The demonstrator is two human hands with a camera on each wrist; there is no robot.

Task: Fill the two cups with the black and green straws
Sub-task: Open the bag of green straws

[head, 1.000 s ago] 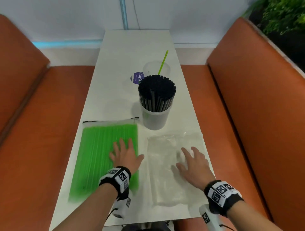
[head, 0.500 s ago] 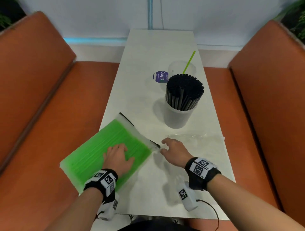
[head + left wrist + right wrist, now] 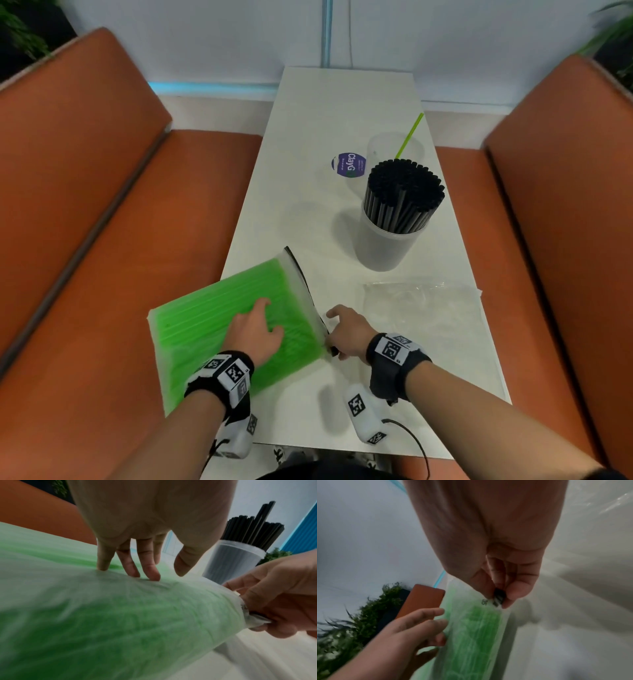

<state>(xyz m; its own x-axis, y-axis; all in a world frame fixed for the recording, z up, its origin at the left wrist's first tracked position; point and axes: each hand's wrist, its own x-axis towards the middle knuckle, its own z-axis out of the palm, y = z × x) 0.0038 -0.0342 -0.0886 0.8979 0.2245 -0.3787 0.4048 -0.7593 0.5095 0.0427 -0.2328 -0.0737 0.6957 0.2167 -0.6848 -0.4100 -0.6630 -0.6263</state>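
A clear bag of green straws [image 3: 205, 325] [image 3: 120, 622] [image 3: 476, 635] lies slanted over the table's left edge. My left hand [image 3: 255, 330] [image 3: 137, 568] rests on top of it with straight fingers. My right hand [image 3: 339, 334] [image 3: 498, 599] pinches the bag's black zip corner [image 3: 330, 347] between thumb and fingers. A frosted cup [image 3: 387, 243] [image 3: 231, 563] packed with black straws [image 3: 402, 192] stands mid-table. Behind it a clear cup [image 3: 380, 147] holds one green straw [image 3: 409, 135].
An empty clear plastic bag [image 3: 424, 308] lies flat at the right of the white table [image 3: 308, 212]. A round purple lid [image 3: 349, 164] sits beside the far cup. Orange bench seats [image 3: 102, 240] flank the table on both sides.
The straw bag has swung from straight to slanted, its near end now past the table's left edge. My right hand left the empty bag, crossed left and took hold of the zip corner.
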